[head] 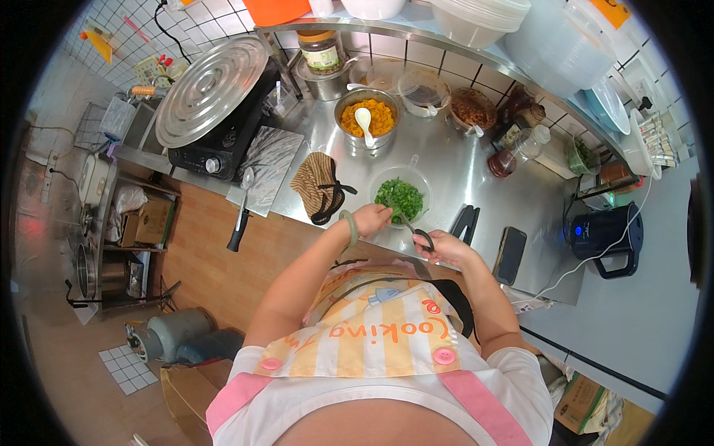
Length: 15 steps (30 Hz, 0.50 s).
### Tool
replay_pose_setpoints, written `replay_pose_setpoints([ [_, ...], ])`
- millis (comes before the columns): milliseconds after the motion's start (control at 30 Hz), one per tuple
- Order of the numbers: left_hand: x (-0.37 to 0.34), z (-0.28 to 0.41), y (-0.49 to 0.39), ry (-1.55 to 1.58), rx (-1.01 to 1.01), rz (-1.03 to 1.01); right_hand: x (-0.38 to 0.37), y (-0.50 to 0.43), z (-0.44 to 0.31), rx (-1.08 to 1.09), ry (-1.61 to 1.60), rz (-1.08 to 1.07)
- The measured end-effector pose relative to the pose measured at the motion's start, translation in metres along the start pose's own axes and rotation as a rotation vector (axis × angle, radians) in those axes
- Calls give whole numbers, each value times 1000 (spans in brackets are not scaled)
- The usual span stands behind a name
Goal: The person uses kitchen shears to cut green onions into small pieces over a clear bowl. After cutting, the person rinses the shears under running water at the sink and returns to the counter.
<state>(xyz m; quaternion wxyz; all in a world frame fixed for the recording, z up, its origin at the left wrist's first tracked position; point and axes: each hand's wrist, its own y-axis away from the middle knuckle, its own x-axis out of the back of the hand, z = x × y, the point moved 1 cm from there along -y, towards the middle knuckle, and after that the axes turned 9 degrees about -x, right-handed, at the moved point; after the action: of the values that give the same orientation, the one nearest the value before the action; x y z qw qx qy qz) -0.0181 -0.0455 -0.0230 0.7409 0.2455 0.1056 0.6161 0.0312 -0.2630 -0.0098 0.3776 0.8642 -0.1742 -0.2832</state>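
Note:
A clear plastic bowl (428,193) holding chopped green scallions (399,199) sits near the counter's front edge. My right hand (443,248) grips a pair of scissors (422,238) by the black handles, with the blades angled over the bowl. At the bowl's near left rim, my left hand (371,219) has its fingertips drawn together close to the blades. Whether anything is pinched between them is too small to tell. A jade-green bangle (351,227) circles the left wrist.
A striped cloth cap (317,187) lies left of the bowl; black tongs (465,223) and a phone (510,256) lie right. Behind stands a metal pot (341,131) of orange food with a white spoon. A lidded cooker (211,92), electric kettle (608,237) and overhead shelf (390,28) border the counter.

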Motion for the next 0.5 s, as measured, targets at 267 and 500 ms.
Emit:
replay_pose_setpoints([
  [267,-5,-10,-9,-64,-125,39,-6,-3,5,18,-104,-55],
  [500,-1,-8,-6,120,45,-72,-5,0,-4,12,4,48],
])
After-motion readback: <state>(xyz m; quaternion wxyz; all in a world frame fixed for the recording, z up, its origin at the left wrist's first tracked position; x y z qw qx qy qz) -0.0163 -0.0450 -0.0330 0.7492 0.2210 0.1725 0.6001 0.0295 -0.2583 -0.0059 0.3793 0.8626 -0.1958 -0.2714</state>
